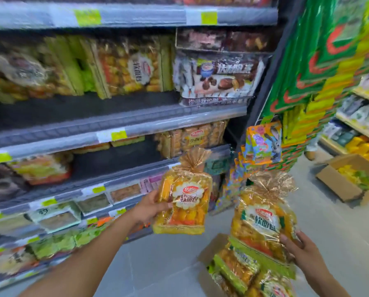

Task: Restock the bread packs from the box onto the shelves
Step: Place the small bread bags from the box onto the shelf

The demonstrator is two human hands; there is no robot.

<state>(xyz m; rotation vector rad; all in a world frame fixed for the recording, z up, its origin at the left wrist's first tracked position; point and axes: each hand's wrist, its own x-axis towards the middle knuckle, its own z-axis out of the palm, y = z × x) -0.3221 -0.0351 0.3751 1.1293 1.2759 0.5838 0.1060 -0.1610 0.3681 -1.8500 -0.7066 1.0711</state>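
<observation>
Shelves [136, 123] at left, part stocked with bread, view blurred. Left hand [151, 207] grips a bread pack [184, 200] by its left edge, upright, in front of the lower shelves. Right hand [297, 247] grips a second bread pack [262, 221] at its lower right side, above the open box [211, 251] on the floor [157, 264]. Spare packs [237, 267] lie inside.

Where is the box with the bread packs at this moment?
In the head view the box stands on the floor at the lower right, just below the bread pack that the right hand holds.
</observation>
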